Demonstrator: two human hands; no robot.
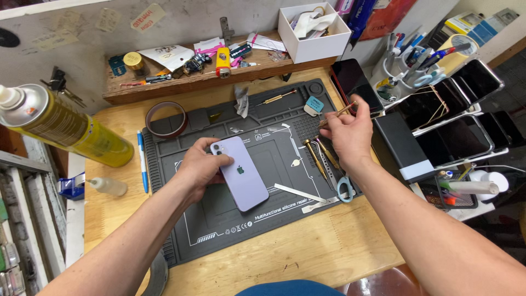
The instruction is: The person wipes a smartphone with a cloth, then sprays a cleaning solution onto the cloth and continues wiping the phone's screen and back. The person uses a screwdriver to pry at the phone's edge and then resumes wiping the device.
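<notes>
A purple smartphone (244, 174) lies back side up on a dark grey repair mat (285, 148) in the middle of a wooden desk. My left hand (201, 164) rests on the phone's left edge and grips it by the upper corner. My right hand (346, 130) is raised over the mat's right edge and pinches a thin brass-coloured screwdriver (341, 113) that points up and to the right. Two more brass screwdrivers (318, 154) and blue-handled scissors (343, 186) lie on the mat just below that hand.
A yellow spray can (66, 123) lies at the left beside a small dropper bottle (108, 186) and a blue pen (142, 160). A tape roll (166, 118), a white box (313, 32) on a shelf, racks of phones (455, 118) and a pen cup (408, 63) surround the mat.
</notes>
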